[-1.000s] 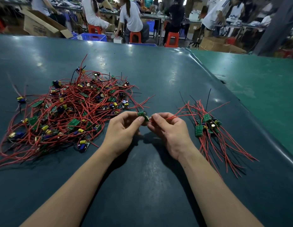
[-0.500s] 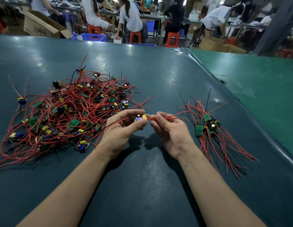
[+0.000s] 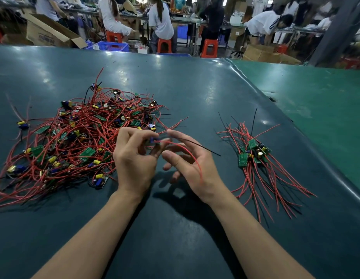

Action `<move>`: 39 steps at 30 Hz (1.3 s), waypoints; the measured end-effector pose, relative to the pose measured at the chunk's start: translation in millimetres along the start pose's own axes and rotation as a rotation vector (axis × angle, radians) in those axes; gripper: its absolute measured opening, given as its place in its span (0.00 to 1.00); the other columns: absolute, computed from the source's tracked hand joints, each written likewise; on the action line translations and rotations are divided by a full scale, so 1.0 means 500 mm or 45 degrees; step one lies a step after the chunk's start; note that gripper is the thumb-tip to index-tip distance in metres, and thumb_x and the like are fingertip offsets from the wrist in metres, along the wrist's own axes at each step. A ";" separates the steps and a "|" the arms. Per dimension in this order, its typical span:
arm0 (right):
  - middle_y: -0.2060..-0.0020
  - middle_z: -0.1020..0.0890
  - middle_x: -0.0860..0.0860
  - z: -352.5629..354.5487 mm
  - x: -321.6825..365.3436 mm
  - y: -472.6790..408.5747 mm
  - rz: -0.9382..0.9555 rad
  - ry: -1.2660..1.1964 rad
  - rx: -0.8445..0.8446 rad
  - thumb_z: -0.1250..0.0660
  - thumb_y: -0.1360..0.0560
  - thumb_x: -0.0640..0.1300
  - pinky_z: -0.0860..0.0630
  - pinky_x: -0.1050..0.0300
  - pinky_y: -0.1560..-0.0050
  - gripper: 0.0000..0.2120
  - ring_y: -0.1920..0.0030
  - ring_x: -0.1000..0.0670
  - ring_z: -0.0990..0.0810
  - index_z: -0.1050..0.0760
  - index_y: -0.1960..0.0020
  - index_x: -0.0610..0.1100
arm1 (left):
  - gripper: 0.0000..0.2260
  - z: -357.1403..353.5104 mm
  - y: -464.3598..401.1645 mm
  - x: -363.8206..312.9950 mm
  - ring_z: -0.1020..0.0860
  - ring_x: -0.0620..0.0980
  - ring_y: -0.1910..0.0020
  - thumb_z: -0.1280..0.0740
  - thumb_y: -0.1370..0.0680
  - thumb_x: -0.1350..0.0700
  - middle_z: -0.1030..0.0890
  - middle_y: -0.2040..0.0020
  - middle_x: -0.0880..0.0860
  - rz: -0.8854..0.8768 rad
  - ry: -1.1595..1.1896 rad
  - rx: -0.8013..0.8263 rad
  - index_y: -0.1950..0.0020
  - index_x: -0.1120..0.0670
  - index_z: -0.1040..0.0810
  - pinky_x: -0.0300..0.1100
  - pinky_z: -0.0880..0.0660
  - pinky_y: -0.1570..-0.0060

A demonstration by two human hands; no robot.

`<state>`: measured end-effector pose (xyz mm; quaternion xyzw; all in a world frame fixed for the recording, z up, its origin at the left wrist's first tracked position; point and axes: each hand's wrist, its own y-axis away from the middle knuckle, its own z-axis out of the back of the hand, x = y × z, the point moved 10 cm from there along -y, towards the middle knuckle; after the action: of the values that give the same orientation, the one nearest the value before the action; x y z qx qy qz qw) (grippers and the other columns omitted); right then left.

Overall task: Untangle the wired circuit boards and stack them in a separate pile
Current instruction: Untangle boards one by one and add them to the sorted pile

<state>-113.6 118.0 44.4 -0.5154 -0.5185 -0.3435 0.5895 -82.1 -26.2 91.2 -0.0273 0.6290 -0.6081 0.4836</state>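
A big tangle of small green circuit boards with red and black wires [image 3: 78, 141] lies on the dark mat at the left. A smaller sorted pile of boards [image 3: 253, 154] with wires trailing toward me lies at the right. Between them, my left hand [image 3: 134, 160] pinches one small circuit board [image 3: 153, 140] in its fingertips. The red wire [image 3: 192, 156] of that board curves over my right hand [image 3: 193, 164], and its black wire [image 3: 203, 148] sticks out to the right. My right hand's fingers are spread, palm up, with the wires lying loosely across them.
The dark green mat [image 3: 175, 228] ends in a raised edge at the right, beside a lighter green table [image 3: 316, 93]. Beyond the far edge are several seated people, red stools, cardboard boxes [image 3: 48, 33] and a blue crate [image 3: 112, 46].
My right hand has let go of its pinch on the wires and opened, palm up. The left hand still holds the board, and the wires have sprung out to the right.
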 end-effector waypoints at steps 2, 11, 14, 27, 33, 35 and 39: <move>0.57 0.15 0.52 0.000 0.003 0.000 -0.018 -0.110 -0.015 0.31 0.24 0.36 0.24 0.61 0.72 0.14 0.66 0.52 0.20 0.21 0.42 0.50 | 0.08 -0.011 0.004 -0.014 0.29 0.46 0.61 0.23 0.31 0.66 0.28 0.58 0.56 -0.088 -0.060 0.055 0.53 0.62 0.16 0.32 0.30 0.62; 0.61 0.16 0.52 0.001 -0.009 0.000 -0.099 -0.068 0.026 0.32 0.25 0.30 0.24 0.61 0.73 0.17 0.66 0.53 0.21 0.18 0.46 0.50 | 0.20 -0.052 0.013 0.009 0.31 0.48 0.61 0.25 0.32 0.70 0.28 0.58 0.57 -0.011 -0.175 0.274 0.41 0.61 0.18 0.41 0.30 0.62; 0.59 0.16 0.52 -0.012 -0.009 0.000 -0.095 -0.010 0.041 0.29 0.27 0.32 0.22 0.60 0.69 0.16 0.62 0.53 0.19 0.18 0.46 0.50 | 0.21 -0.060 0.017 0.015 0.30 0.51 0.61 0.29 0.33 0.71 0.28 0.58 0.57 -0.009 -0.217 0.344 0.41 0.61 0.18 0.49 0.25 0.64; 0.57 0.16 0.47 0.036 -0.009 -0.005 -0.246 -0.571 -0.057 0.34 0.28 0.42 0.26 0.61 0.72 0.06 0.61 0.50 0.17 0.17 0.57 0.47 | 0.13 -0.131 0.049 0.031 0.27 0.42 0.75 0.34 0.23 0.44 0.23 0.71 0.49 0.552 0.548 0.696 0.60 0.52 0.21 0.35 0.31 0.72; 0.60 0.16 0.47 0.052 -0.025 -0.006 -0.255 -0.331 -0.224 0.34 0.22 0.36 0.27 0.61 0.74 0.09 0.64 0.48 0.18 0.18 0.55 0.46 | 0.12 -0.122 0.040 0.035 0.21 0.41 0.69 0.31 0.24 0.51 0.18 0.67 0.47 0.492 0.505 0.656 0.60 0.59 0.17 0.33 0.29 0.67; 0.62 0.16 0.47 0.055 -0.027 -0.005 -0.233 -0.291 -0.266 0.34 0.22 0.36 0.27 0.61 0.74 0.07 0.65 0.49 0.18 0.19 0.55 0.45 | 0.13 -0.122 0.038 0.032 0.22 0.40 0.69 0.31 0.24 0.50 0.18 0.68 0.46 0.468 0.473 0.640 0.61 0.59 0.17 0.32 0.30 0.68; 0.63 0.15 0.47 0.073 -0.029 -0.006 -0.221 -0.275 -0.383 0.31 0.24 0.37 0.27 0.63 0.75 0.04 0.69 0.51 0.18 0.20 0.57 0.43 | 0.16 -0.116 0.036 0.035 0.23 0.47 0.73 0.33 0.24 0.46 0.20 0.71 0.50 0.452 0.383 0.591 0.64 0.57 0.19 0.41 0.29 0.71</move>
<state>-129.0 150.8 28.5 -0.5850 -0.5640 -0.4092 0.4151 -118.4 10.4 55.0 0.2839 0.5331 -0.6386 0.4769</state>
